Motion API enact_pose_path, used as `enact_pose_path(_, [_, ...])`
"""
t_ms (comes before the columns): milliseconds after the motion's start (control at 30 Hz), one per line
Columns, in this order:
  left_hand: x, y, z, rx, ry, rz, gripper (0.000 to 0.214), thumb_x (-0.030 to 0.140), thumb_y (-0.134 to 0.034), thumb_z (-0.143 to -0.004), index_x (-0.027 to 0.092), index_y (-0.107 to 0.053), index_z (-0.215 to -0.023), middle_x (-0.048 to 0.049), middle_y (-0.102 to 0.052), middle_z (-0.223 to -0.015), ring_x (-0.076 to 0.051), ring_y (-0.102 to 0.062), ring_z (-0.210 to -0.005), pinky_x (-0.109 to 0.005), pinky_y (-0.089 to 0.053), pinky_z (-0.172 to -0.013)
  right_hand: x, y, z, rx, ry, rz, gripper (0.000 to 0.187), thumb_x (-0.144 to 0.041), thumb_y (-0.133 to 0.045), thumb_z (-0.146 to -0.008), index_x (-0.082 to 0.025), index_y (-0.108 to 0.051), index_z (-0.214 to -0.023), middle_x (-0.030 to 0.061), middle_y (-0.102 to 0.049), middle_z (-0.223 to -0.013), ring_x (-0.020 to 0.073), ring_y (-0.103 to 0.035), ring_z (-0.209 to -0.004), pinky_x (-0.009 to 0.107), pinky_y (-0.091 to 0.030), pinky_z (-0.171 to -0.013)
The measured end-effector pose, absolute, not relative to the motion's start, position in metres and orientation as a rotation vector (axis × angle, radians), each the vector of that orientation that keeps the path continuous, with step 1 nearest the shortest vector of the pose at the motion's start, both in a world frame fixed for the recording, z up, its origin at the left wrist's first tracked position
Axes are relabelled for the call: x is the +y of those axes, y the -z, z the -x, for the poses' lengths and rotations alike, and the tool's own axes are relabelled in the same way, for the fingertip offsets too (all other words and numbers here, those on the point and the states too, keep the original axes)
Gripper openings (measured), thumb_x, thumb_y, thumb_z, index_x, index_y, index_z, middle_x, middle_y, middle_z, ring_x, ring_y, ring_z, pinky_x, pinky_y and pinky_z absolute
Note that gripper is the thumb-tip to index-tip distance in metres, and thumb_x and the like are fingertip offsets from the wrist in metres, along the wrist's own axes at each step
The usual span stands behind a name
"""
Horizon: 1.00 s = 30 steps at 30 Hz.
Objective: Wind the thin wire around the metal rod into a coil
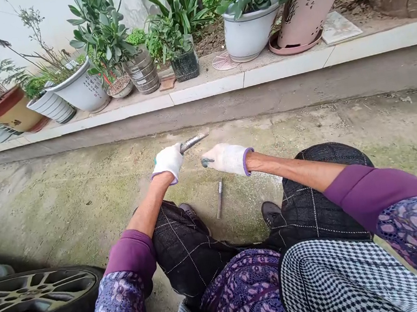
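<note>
My left hand (167,162), in a white glove with a purple cuff, is closed round a short metal rod (193,142). The rod's shiny, rough-looking end points up and to the right. Just right of it, my right hand (227,158), gloved the same way, has its fingers pressed together. A small dark grey patch (206,162) shows at its fingertips; whether it is a held piece or a stained glove tip is unclear. The right hand is apart from the rod. A second metal rod (220,198) lies on the concrete between my feet, below the hands.
Beyond the hands runs a low tiled ledge (208,89) carrying several potted plants, among them a white pot (252,31) and a tall pink pot (301,13). A car wheel (39,295) stands close at the lower left. My knees flank the concrete ground (83,191).
</note>
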State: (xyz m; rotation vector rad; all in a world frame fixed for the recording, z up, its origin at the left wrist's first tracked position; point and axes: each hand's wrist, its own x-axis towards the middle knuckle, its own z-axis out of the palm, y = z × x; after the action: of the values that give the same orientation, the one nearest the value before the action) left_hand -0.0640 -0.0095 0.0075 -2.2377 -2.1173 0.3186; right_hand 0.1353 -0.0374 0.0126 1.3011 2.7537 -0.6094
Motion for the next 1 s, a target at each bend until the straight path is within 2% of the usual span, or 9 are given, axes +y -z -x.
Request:
enact_pose_path(167, [-0.018, 0.006, 0.043, -1.883, -0.719, 2.338, 0.029, 0.017, -0.048, -0.090, 0.016, -0.066, -0.113, -0.0157, -0.071, -0.088, -0.027, -0.070, -0.088, -0.035, -0.051, -0.079, -0.027, -0.019, -0.146, 2.724, 0.457, -1.356, 0.036, -0.032, -0.043, -0.095, -0.019, -0.071, -0.112, 0.0105, -0.075, -0.102, 0.0207, -0.066, -0.080, 0.030, -0.038, -0.062])
enact_pose_path(267, [-0.026, 0.005, 0.031, -1.635, -0.859, 2.479, 0.030, 0.015, -0.046, -0.090, 0.018, -0.065, -0.113, -0.0138, -0.072, -0.088, -0.027, -0.071, -0.084, -0.035, -0.050, -0.076, -0.015, -0.022, -0.160, 2.711, 0.415, -1.443, 0.034, -0.031, -0.045, -0.094, -0.019, -0.072, -0.109, 0.0110, -0.075, -0.103, 0.0210, -0.066, -0.083, 0.030, -0.039, -0.064])
enact_pose_path(367, [-0.033, -0.003, 0.026, -1.465, -0.840, 2.548, 0.033, 0.016, -0.043, -0.091, 0.022, -0.062, -0.118, -0.0118, -0.072, -0.088, -0.026, -0.070, -0.080, -0.032, -0.049, -0.070, -0.003, -0.021, -0.174, 2.712, 0.464, -1.573, 0.032, -0.032, -0.045, -0.093, -0.018, -0.072, -0.104, 0.0089, -0.075, -0.099, 0.0189, -0.064, -0.081, 0.029, -0.037, -0.064])
enact_pose_path(500, [-0.037, -0.015, 0.034, -1.471, -0.668, 2.515, 0.035, 0.025, -0.042, -0.095, 0.028, -0.059, -0.125, -0.0093, -0.072, -0.088, -0.025, -0.070, -0.078, -0.030, -0.046, -0.065, 0.012, -0.009, -0.180, 2.702, 0.702, -1.675, 0.028, -0.032, -0.049, -0.091, -0.019, -0.072, -0.100, 0.0028, -0.073, -0.089, 0.0138, -0.058, -0.071, 0.025, -0.036, -0.061])
enact_pose_path(600, [-0.034, -0.019, 0.046, -1.464, -0.669, 2.498, 0.036, 0.024, -0.042, -0.095, 0.028, -0.059, -0.126, -0.0090, -0.072, -0.089, -0.024, -0.070, -0.077, -0.029, -0.046, -0.065, 0.017, 0.000, -0.177, 2.732, 0.776, -1.642, 0.026, -0.030, -0.051, -0.088, -0.019, -0.073, -0.097, 0.0019, -0.072, -0.087, 0.0131, -0.056, -0.069, 0.025, -0.035, -0.061])
enact_pose_path(733, [-0.031, -0.016, 0.054, -1.543, -0.891, 2.464, 0.035, 0.014, -0.044, -0.091, 0.022, -0.064, -0.118, -0.0106, -0.071, -0.085, -0.023, -0.069, -0.079, -0.029, -0.048, -0.070, 0.013, 0.001, -0.171, 2.707, 0.667, -1.601, 0.028, -0.030, -0.049, -0.088, -0.018, -0.073, -0.095, 0.0039, -0.071, -0.084, 0.0148, -0.056, -0.067, 0.027, -0.034, -0.059])
enact_pose_path(833, [-0.038, -0.009, 0.050, -1.572, -1.034, 2.517, 0.030, 0.012, -0.049, -0.088, 0.021, -0.069, -0.109, -0.0111, -0.071, -0.082, -0.024, -0.069, -0.081, -0.032, -0.050, -0.074, 0.012, -0.001, -0.168, 2.667, 0.544, -1.563, 0.029, -0.031, -0.047, -0.089, -0.019, -0.073, -0.096, 0.0057, -0.071, -0.086, 0.0169, -0.059, -0.070, 0.029, -0.033, -0.059])
enact_pose_path(933, [-0.048, -0.006, 0.043, -1.622, -0.931, 2.700, 0.026, 0.017, -0.055, -0.086, 0.021, -0.072, -0.104, -0.0089, -0.071, -0.080, -0.023, -0.069, -0.077, -0.033, -0.051, -0.075, 0.018, 0.004, -0.167, 2.618, 0.532, -1.586, 0.029, -0.032, -0.046, -0.090, -0.020, -0.073, -0.097, 0.0063, -0.071, -0.087, 0.0180, -0.059, -0.071, 0.029, -0.033, -0.059])
enact_pose_path(1000, [-0.051, -0.010, 0.042, -1.772, -0.577, 2.858, 0.025, 0.024, -0.056, -0.085, 0.021, -0.073, -0.104, -0.0058, -0.071, -0.080, -0.020, -0.067, -0.073, -0.030, -0.051, -0.073, 0.024, 0.010, -0.165, 2.606, 0.572, -1.607, 0.028, -0.031, -0.048, -0.090, -0.020, -0.072, -0.098, 0.0067, -0.071, -0.088, 0.0178, -0.059, -0.071, 0.029, -0.034, -0.059])
